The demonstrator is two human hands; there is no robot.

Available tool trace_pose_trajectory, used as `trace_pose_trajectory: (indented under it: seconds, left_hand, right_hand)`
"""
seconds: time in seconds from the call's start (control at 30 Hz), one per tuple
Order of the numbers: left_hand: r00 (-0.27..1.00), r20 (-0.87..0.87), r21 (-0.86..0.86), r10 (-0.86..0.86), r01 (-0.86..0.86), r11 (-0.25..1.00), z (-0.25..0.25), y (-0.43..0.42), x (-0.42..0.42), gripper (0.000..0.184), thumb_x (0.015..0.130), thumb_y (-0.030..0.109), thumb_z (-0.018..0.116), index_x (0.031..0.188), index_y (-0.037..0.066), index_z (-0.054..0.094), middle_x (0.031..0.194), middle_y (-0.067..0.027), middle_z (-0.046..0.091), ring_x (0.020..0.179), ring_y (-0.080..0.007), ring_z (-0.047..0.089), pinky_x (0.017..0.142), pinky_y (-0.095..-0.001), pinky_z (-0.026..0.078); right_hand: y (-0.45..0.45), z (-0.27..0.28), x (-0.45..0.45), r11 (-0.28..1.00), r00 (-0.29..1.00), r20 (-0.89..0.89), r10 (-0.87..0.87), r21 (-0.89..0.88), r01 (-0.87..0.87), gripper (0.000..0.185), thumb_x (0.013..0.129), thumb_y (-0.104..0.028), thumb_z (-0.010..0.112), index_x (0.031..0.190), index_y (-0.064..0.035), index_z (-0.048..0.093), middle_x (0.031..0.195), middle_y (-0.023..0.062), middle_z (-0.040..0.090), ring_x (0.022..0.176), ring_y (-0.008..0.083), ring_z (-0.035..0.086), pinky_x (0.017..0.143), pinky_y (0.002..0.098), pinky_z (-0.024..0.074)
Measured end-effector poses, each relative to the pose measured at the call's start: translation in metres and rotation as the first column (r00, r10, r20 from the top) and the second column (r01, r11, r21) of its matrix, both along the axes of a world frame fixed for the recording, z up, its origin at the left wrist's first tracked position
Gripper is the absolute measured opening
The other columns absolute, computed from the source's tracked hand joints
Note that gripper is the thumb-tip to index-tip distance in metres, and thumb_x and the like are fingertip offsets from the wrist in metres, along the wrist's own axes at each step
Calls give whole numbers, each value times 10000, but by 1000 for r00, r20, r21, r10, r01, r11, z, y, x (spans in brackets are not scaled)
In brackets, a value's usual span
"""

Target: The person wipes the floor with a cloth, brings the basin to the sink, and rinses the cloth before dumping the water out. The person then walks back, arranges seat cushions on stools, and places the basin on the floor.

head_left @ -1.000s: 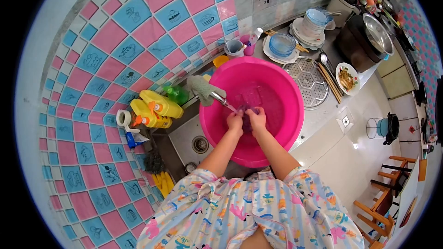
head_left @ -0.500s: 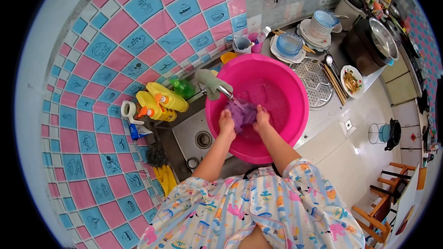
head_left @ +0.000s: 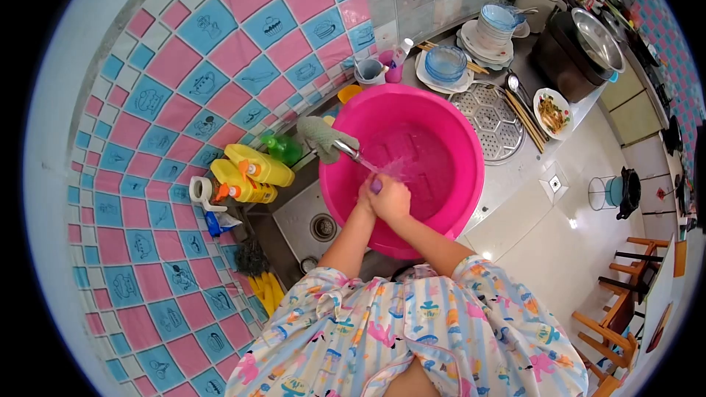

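My left hand (head_left: 367, 195) and my right hand (head_left: 392, 199) are pressed together around a purple cloth (head_left: 376, 185), both closed. Only a small bulge of the cloth shows between the fingers. The hands are over the near left part of a large pink basin (head_left: 473, 209), which has some water in its bottom. Just above them, the metal faucet (head_left: 346, 149) pours water that splashes beside my right hand. A grey-green cloth (head_left: 321, 137) covers the body of the faucet.
Left of the basin are the steel sink (head_left: 294, 213), yellow bottles (head_left: 261, 165), a green bottle (head_left: 282, 149) and yellow gloves (head_left: 269, 292). Right and behind stand glass bowls (head_left: 446, 64), stacked dishes (head_left: 494, 33), a perforated steel rack (head_left: 485, 121), chopsticks (head_left: 526, 123) and a plate of food (head_left: 552, 114).
My hands came together, and the purple cloth, spread between them before, is now bunched into a small wad inside them. The view has shifted slightly.
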State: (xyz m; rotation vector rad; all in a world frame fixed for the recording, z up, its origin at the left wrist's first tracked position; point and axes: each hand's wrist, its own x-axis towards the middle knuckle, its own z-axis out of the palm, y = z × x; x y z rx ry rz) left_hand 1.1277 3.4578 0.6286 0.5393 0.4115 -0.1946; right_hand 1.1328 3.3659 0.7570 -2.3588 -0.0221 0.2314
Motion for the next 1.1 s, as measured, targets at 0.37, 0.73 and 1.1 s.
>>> trace_pose_trajectory:
  seconds: [0.37,0.73,1.1]
  left_hand:
    - [970,-198,428,139,-42,903,65,-1,13,460,1013,402,368,1245,25,492,1180,-83,573,1074,-184,562,920,-350,463]
    - [990,-44,676,133,-68,734,51,-8,13,556,992,458,397,1231,-31,507,1194,-119,562,1101,-192,532,942,-326,417]
    - [970,-132,861,203,11,508,58,13,-3,313,976,283,514,997,-6,632,883,-65,652,766,-124,596,671,-281,483]
  right_hand:
    - [-30,-89,44,897,856,280,-433,230,378,233,767,-264,718,833,-53,643,1102,161,538,1072,343,482,906,444,409]
    - [-3,-93,40,633,888,-451,-94,661,403,399,881,-314,596,1130,-2,621,1003,207,667,923,275,643,821,349,480]
    - [-25,-38,32,853,947,-100,-306,412,320,185,886,-134,599,1016,-32,683,785,128,666,734,182,624,718,301,490]
